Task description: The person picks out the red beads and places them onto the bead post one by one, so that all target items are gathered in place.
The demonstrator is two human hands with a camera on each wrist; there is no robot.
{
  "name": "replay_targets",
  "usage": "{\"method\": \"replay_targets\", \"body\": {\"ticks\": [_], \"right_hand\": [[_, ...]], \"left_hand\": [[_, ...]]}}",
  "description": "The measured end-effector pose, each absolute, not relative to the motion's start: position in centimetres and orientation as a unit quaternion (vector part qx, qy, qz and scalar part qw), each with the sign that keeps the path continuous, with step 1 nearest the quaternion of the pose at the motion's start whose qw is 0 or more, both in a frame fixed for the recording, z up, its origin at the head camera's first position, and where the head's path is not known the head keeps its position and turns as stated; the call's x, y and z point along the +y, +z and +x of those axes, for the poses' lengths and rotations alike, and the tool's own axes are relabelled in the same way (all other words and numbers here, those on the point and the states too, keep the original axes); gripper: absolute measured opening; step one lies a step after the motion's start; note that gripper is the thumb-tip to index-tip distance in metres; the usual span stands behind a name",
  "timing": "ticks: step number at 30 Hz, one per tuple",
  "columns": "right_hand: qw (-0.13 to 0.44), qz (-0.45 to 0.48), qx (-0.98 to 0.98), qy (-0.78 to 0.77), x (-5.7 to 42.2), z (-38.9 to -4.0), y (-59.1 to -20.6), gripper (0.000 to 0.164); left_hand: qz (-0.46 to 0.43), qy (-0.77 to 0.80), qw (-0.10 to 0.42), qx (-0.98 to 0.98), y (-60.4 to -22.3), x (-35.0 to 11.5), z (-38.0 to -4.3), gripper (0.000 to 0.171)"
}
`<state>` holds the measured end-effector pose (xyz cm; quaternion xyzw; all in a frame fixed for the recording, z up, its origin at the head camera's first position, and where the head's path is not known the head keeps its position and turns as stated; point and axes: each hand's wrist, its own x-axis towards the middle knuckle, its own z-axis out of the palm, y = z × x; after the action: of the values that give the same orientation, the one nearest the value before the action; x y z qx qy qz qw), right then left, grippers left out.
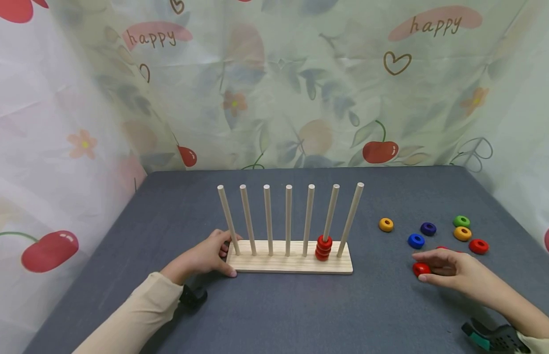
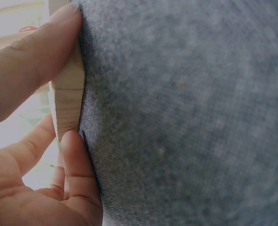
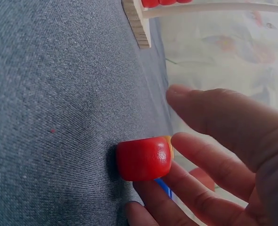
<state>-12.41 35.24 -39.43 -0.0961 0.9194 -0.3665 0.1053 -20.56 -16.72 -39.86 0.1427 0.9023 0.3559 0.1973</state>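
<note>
A pale wooden peg rack [image 1: 292, 265] stands on the table with several upright pegs. Three red rings [image 1: 323, 248] are stacked on its second peg from the right. My left hand [image 1: 210, 253] grips the rack's left end, thumb along the front edge and fingers curled round the end; the left wrist view shows the thumb and fingers [image 2: 75, 155] against the wood. Far to the right, my right hand [image 1: 453, 270] is around a loose red ring [image 3: 143, 159] on the table. Its fingers reach behind the ring, while the thumb [image 3: 200, 106] stands apart from it.
Beyond the right hand lie loose rings: an orange ring [image 1: 386, 225], a dark purple ring [image 1: 428, 228], a blue ring [image 1: 416, 241], a green ring [image 1: 461, 221], a second orange ring [image 1: 462, 233] and another red ring [image 1: 479, 247]. A patterned curtain [image 1: 274, 98] hangs behind the grey table [image 1: 301, 314].
</note>
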Motion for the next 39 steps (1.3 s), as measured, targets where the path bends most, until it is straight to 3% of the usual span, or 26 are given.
{"method": "replay_targets", "body": {"ticks": [11,39], "right_hand": [[0.128,-0.136,0.920,-0.343,35.88,-12.90,-39.83,0.049],[0.143,-0.112,0.920,-0.346,36.19,-13.09,-40.07,0.052]], "left_hand": [[0.140,0.358,0.200,0.901,-39.84,-16.74,-20.59,0.076],[0.143,0.355,0.201,0.902,-39.93,-16.82,-20.64,0.077]]}}
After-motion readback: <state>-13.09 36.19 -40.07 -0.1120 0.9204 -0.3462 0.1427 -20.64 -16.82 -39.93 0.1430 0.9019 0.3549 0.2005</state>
